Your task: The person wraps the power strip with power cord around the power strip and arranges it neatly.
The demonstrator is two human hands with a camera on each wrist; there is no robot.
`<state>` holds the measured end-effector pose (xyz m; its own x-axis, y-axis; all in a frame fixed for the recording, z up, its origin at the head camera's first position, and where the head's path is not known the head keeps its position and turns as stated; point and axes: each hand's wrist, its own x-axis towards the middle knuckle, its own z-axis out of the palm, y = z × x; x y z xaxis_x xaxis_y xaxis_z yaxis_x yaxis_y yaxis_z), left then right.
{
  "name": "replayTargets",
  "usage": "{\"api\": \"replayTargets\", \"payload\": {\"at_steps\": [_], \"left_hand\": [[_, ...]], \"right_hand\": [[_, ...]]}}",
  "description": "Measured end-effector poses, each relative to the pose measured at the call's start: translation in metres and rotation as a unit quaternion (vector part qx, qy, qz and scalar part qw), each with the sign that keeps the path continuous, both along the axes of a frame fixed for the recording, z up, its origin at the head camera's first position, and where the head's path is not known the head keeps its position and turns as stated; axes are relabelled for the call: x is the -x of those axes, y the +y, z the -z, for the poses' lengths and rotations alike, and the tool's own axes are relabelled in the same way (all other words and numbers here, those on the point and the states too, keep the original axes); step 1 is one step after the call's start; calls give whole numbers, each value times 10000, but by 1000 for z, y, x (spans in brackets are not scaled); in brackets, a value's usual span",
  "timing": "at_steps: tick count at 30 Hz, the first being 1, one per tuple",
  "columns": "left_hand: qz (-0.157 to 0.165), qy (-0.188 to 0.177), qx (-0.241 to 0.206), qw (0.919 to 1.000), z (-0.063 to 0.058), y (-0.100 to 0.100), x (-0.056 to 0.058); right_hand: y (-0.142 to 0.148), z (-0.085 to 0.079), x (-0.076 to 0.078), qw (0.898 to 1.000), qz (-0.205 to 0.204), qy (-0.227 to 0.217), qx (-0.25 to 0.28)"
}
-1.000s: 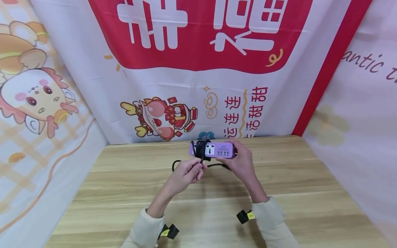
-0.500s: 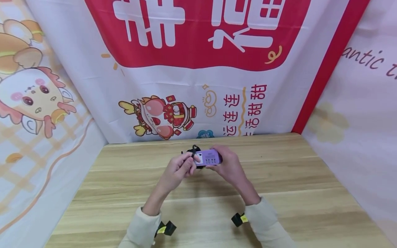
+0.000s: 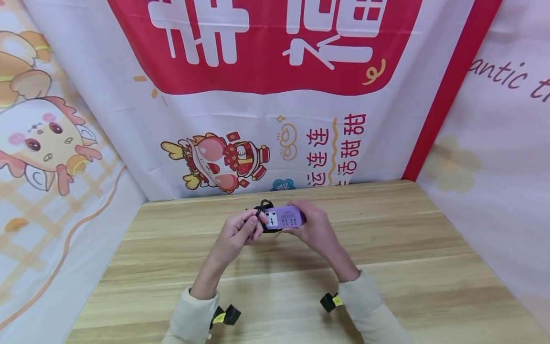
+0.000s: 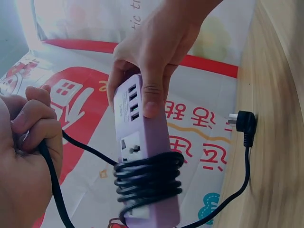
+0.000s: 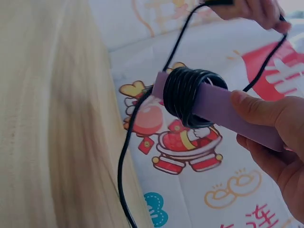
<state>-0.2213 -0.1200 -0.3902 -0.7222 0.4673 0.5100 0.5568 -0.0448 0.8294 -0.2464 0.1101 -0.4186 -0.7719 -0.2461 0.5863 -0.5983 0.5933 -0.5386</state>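
Observation:
A purple power strip (image 3: 285, 218) with white sockets and several USB ports is held above the table. My right hand (image 3: 315, 224) grips its port end, thumb on one side and fingers on the other. Black cord (image 4: 148, 180) is wound in several tight turns around the strip's other end. With curled fingers my left hand (image 3: 238, 234) holds a stretch of that cord, which in the left wrist view runs from the fist to the coil. The plug (image 4: 245, 122) is on the wooden surface, joined to the strip by a loose length of cord (image 5: 124, 166).
The wooden table (image 3: 275, 286) spreads under both hands. A printed white and red cloth (image 3: 240, 105) hangs at its back edge, with more printed cloth (image 3: 481, 157) along the sides. Black devices with yellow labels are strapped at both wrists.
Both hands and the power strip have shifted left and come nearer each other. The left hand has moved the cord around the strip's left end, and the strip now appears more tilted.

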Motion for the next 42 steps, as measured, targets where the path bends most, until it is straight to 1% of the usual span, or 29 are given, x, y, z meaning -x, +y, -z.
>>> {"api": "replayTargets", "payload": {"at_steps": [3,6,7,10,12,14,18,21,26,28,30,32,34,35,39,40,42], "left_hand": [[235,68,274,9993,3,4,-1],[336,26,624,9975,8,11,-1],[365,49,722,9967,11,14,0],[371,-87,1002,9942,19,23,2],[379,-183,1144,9925,24,28,4],[343,-345,1281,9906,30,32,6],[235,-536,1447,9877,40,38,10],[214,-576,1423,9879,46,43,11],[330,-684,1519,9855,57,53,11],[279,-758,1524,9850,61,55,12],[120,-815,1538,9847,65,56,13],[-21,-930,1554,9835,67,55,14],[-64,-1135,1580,9809,70,53,16],[-55,-1269,1575,9793,71,52,18],[80,-1868,1234,9746,74,46,25],[90,-1936,1154,9742,74,45,27],[97,-1919,1073,9755,75,42,30]], "right_hand": [[9,-1,5,9986,131,-190,479],[19,-3,9,9948,345,-328,906],[22,-4,10,9931,424,-363,1027],[30,-7,11,9840,674,-684,1498],[34,-9,11,9739,836,-1009,1852],[38,-11,12,9603,949,-1403,2218],[42,-13,13,9316,955,-1954,2911],[42,-14,13,9165,833,-2117,3290],[38,-16,13,8962,734,-2254,3751],[36,-17,13,8873,757,-2321,3913],[35,-18,12,8796,737,-2378,4054],[34,-20,11,8747,679,-2453,4124],[33,-21,9,8716,579,-2537,4155],[32,-22,8,8715,531,-2579,4138],[30,-25,4,8703,358,-2692,4108],[29,-26,4,8702,326,-2710,4102],[28,-27,3,8702,266,-2768,4066]]}}
